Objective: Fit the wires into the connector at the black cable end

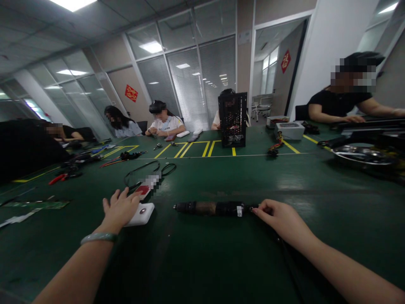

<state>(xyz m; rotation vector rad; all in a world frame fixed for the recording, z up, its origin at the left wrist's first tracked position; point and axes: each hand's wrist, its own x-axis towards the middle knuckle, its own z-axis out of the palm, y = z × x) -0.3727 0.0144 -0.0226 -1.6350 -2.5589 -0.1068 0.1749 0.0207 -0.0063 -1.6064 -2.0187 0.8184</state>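
Left hand (119,210) is resting open on a white power bank (143,215), right hand (280,220) is pinching the tail end of a black electric screwdriver (215,208), round metal tray (360,155) is sitting well beyond the right hand, contents unclear.

Power bank (142,215) under left-hand fingers (131,202), on workbench (202,261). Electric screwdriver (215,207) right of those fingers, rear end at right-hand fingertips (255,210). Cable loop (148,169) beyond left-hand fingers; PC chassis (232,120) far beyond right-hand fingertips.
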